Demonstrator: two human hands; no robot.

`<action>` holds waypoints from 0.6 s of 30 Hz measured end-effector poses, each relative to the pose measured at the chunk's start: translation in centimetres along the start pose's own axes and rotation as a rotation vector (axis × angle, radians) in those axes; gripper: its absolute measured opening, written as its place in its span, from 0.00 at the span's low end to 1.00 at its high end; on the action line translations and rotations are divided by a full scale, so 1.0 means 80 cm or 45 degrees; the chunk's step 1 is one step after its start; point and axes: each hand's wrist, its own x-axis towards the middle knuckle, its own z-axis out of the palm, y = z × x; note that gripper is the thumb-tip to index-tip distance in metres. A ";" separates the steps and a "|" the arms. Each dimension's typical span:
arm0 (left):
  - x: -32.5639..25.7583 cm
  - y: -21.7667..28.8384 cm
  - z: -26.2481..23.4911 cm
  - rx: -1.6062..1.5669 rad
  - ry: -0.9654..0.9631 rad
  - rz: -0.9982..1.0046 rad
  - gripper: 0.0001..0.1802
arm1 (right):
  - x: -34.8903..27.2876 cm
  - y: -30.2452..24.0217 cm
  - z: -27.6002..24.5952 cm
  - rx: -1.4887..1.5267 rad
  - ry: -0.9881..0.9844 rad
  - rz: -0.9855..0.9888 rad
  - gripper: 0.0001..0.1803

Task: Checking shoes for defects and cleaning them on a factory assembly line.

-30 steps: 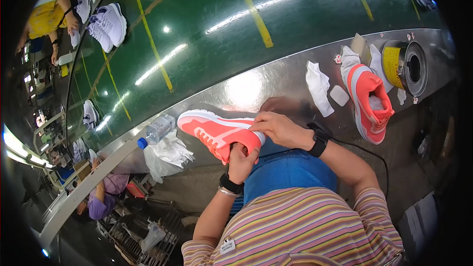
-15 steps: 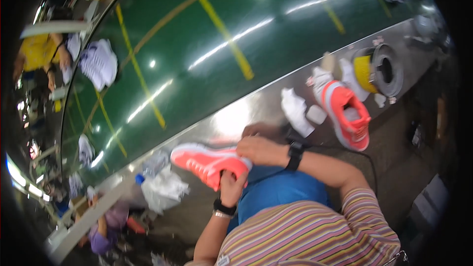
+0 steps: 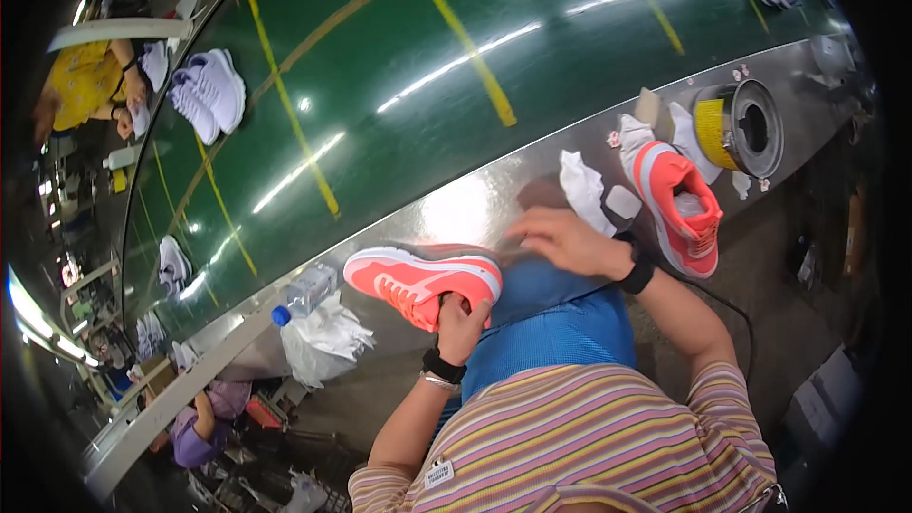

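My left hand grips a coral sneaker with a white sole at its heel end, some fingers inside the shoe opening. The sneaker lies tilted on its side by the metal ledge, sole toward the belt and laces toward me. To the right of its heel, my right hand is raised apart from it, fingers loosely bent and apart, with nothing visible in them. A matching coral sneaker rests further right at the ledge, pale stuffing inside its opening.
White paper, a whitish block and a round tin with a yellow band lie along the ledge. A bottle and a plastic bag sit at the left. Lilac sneakers stand on the green belt.
My right hand has come away from the sneaker's heel and moved right. The left hand still holds the sneaker, now turned slightly.
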 end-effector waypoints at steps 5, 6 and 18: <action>-0.009 -0.017 -0.004 0.069 0.059 0.062 0.08 | 0.008 0.029 0.081 0.216 -0.233 0.007 0.13; -0.010 -0.016 -0.004 0.057 0.044 0.050 0.08 | 0.009 0.034 0.089 0.177 -0.197 -0.044 0.12; -0.010 0.001 0.001 0.067 0.004 0.034 0.03 | 0.014 0.035 0.081 -0.240 -0.079 -0.419 0.04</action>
